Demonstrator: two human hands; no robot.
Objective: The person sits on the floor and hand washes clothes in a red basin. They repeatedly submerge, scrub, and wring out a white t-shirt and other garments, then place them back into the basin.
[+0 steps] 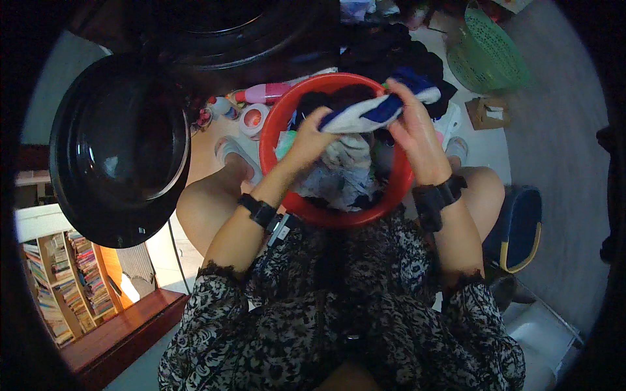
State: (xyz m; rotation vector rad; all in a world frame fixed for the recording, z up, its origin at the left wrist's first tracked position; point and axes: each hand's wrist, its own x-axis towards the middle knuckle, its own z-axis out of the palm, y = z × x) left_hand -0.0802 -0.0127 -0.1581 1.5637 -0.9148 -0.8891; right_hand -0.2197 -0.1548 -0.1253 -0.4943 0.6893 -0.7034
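Note:
A blue and white piece of cloth (363,118), long and narrow like a sock, is stretched between my two hands above a red tub (271,107). My left hand (313,137) pinches its left end. My right hand (415,127) grips the other end with raised fingers, and a dark blue part hangs beyond them. Below the cloth, the tub holds a pile of laundry (342,173) in grey, white and black. The tub stands between my knees, and my hands hide part of its contents.
A round black washing-machine door (120,153) hangs open on the left. Dark clothes (385,49) lie beyond the tub. A green basket (486,55) stands at the far right, near a small brown box (488,114). Bottles (223,107) and a round container (254,119) sit left of the tub.

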